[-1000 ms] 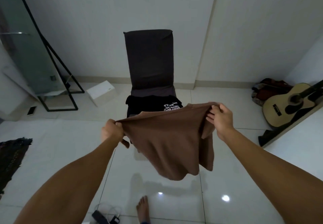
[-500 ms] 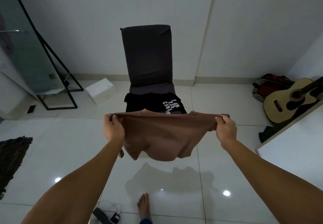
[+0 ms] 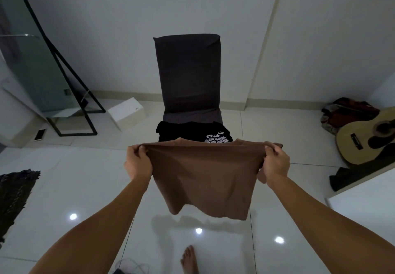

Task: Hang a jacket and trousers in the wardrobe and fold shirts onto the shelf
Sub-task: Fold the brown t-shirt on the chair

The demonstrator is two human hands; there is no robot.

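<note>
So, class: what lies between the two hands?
In the head view, the brown shirt stretches between the left hand and right hand, each gripping a top corner.

A brown shirt (image 3: 205,173) hangs stretched in the air; a black printed shirt (image 3: 192,131) lies behind.

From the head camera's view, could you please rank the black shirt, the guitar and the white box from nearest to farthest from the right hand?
1. Black shirt, on the chair seat, just beyond the right hand.
2. Guitar, off to the right.
3. White box, far left on the floor.
</note>
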